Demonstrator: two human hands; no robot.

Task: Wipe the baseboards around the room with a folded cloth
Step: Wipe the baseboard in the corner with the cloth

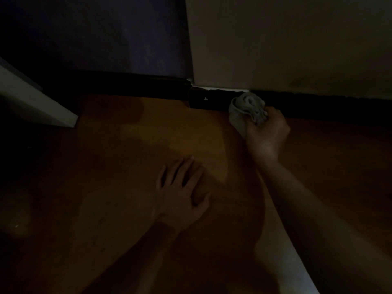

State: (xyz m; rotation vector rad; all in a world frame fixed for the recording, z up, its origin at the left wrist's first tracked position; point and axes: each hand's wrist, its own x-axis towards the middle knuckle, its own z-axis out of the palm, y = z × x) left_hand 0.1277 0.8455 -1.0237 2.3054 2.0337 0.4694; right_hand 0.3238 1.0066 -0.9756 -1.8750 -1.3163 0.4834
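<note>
Dim room. The right hand [267, 132] grips a bunched grey cloth [247, 109], which presses against the dark baseboard [210, 100] just right of the wall corner. The left hand [182, 192] lies flat on the wooden floor [127, 166], fingers spread, well apart from the cloth.

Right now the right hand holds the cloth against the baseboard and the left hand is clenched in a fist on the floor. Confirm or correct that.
Not a fist: the head view shows the left hand lying flat on the floor, fingers straight and spread. The rest holds: the right hand grips the cloth against the baseboard.
</note>
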